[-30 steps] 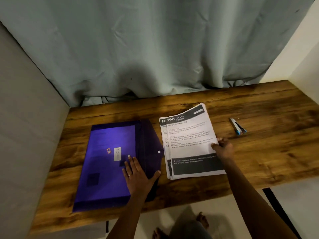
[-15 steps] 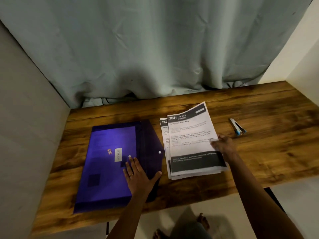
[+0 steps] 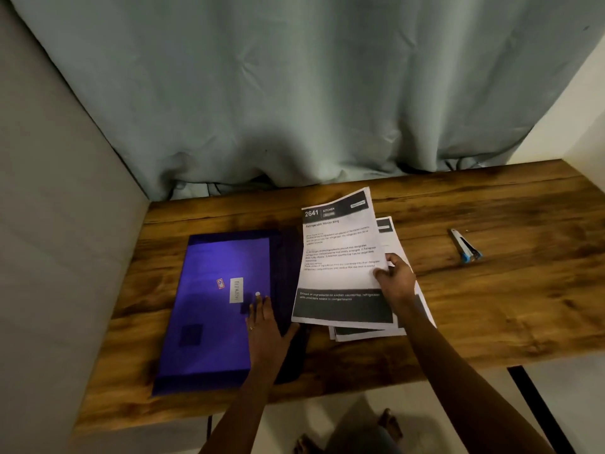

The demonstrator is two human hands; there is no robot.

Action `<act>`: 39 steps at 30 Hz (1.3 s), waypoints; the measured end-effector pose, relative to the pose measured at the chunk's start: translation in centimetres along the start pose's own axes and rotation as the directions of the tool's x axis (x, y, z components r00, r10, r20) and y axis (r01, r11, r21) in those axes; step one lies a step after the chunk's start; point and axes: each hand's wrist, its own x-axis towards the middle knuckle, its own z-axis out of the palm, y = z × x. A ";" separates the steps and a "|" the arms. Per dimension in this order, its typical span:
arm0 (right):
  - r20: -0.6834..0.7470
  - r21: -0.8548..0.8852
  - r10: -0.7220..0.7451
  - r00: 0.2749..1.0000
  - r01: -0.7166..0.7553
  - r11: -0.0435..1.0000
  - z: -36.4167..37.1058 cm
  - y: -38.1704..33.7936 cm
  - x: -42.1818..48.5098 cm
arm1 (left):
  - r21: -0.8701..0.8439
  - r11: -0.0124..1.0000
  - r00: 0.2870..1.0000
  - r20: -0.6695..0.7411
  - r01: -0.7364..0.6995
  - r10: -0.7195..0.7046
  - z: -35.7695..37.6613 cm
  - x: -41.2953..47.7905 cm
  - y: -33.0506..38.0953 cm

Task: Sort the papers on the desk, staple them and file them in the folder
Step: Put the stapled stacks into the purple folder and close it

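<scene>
Grainy wooden desk [image 3: 497, 309]: left hand [image 3: 265, 329] flat on glossy folder [image 3: 209, 276], right hand [image 3: 397, 280] pinching sheet [image 3: 340, 253].

purple folder [image 3: 209, 309] flat on table [image 3: 491, 322], dark flap open rightward; top sheet [image 3: 340, 257] "2641 KITCHEN" overlaps flap; paper stack [image 3: 391, 239] beneath; stapler [image 3: 465, 248] well right

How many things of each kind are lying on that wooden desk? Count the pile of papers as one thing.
purple folder: 1
paper pile: 1
stapler: 1
Total: 3
</scene>
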 end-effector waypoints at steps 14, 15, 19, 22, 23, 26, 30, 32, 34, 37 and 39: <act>-0.101 0.039 0.000 0.995 0.004 0.999 2.7 0.9 -3.2 | -0.206 0.975 0.992 -0.079 0.077 -0.095 -2.7 0.4 -0.7; -0.100 0.059 0.026 0.995 -0.020 0.998 2.8 0.9 -3.2 | -0.213 0.973 0.990 -0.095 0.084 -0.106 -2.7 0.4 -0.7; -0.098 0.132 0.111 0.989 -0.098 0.986 3.3 1.1 -3.3 | -0.089 0.989 0.986 -0.108 0.118 -0.127 -3.3 -0.1 -0.5; -0.093 0.178 0.176 0.980 -0.157 0.971 3.7 1.1 -3.4 | -0.067 0.989 0.984 -0.114 0.131 -0.138 -3.6 -0.3 -0.4; -0.092 0.188 0.193 0.977 -0.173 0.967 3.9 1.1 -3.4 | -0.085 0.986 0.981 -0.119 0.146 -0.155 -3.5 -0.1 -0.7; -0.090 0.225 0.227 0.970 -0.202 0.953 4.5 1.0 -3.5 | -0.130 0.986 0.985 -0.124 0.107 -0.123 -3.5 -0.1 -0.9; -0.081 0.247 0.240 0.967 -0.214 0.945 5.0 0.9 -3.8 | -0.158 0.987 0.954 -0.295 0.016 -0.063 -3.7 -0.6 -0.3; -0.086 0.256 0.260 0.962 -0.231 0.939 5.1 0.9 -3.8 | -0.075 0.992 0.960 -0.256 0.100 -0.116 -3.7 -0.6 -0.4; -0.086 0.268 0.281 0.956 -0.250 0.930 4.9 0.9 -3.7 | -0.118 0.988 0.970 -0.212 0.097 -0.120 -3.6 -0.5 -0.9; -0.073 0.300 0.353 0.933 -0.317 0.900 4.7 0.9 -3.6 | -0.219 0.970 0.976 -0.166 0.102 -0.140 -4.1 -0.5 -0.8; -0.050 0.328 0.417 0.907 -0.380 0.865 4.8 0.9 -3.5 | -0.184 0.974 0.973 -0.161 0.133 -0.164 -4.3 -0.1 -0.9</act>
